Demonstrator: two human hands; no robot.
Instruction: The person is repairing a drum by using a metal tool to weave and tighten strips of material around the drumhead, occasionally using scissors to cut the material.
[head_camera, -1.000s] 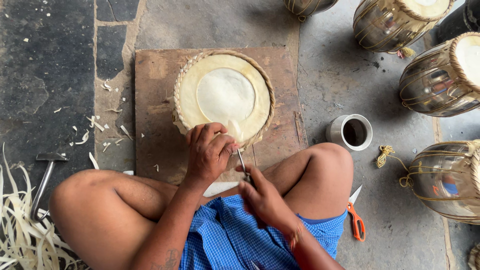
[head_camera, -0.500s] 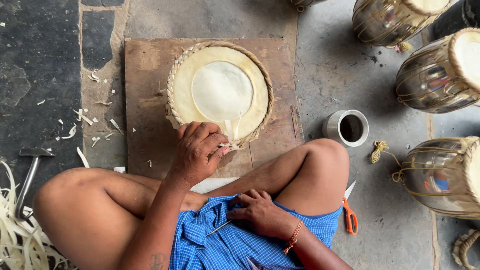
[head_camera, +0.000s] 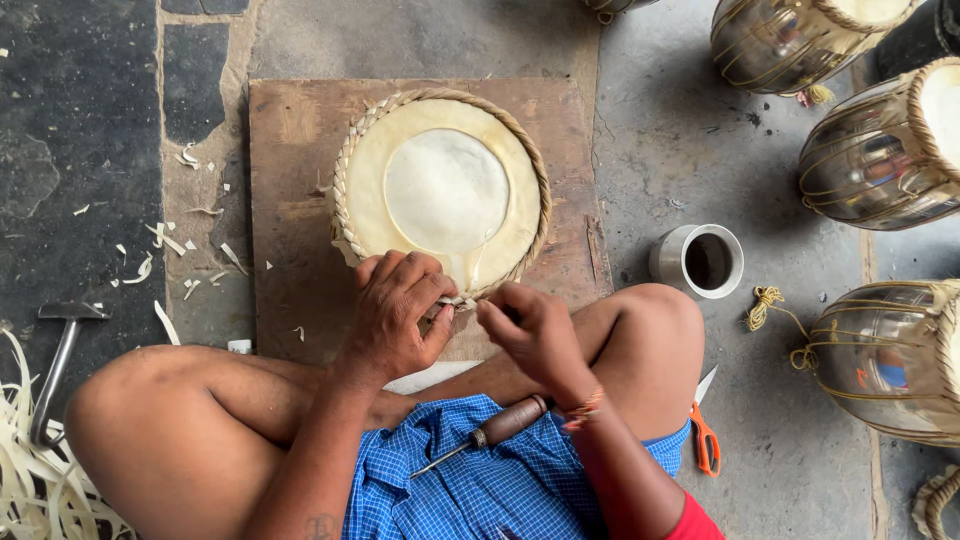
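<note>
A round cream drum skin (head_camera: 445, 190) with a braided rim lies on a brown wooden board (head_camera: 290, 180) on the floor. My left hand (head_camera: 395, 310) rests on the near edge of the rim, fingers curled over the braid. Beside it my right hand (head_camera: 530, 330) pinches at the same spot of the rim, fingers closed on a thin strip. An awl with a wooden handle (head_camera: 495, 428) lies loose on my blue checked cloth, held by neither hand.
Several metal-bodied drums (head_camera: 880, 150) stand at the right. A steel cup (head_camera: 700, 262) sits by my right knee, orange scissors (head_camera: 705, 440) below it. A hammer (head_camera: 60, 350) and pale strip cuttings (head_camera: 30, 480) lie at the left.
My right hand has put the awl down on my lap and come back up to the rim next to my left hand.
</note>
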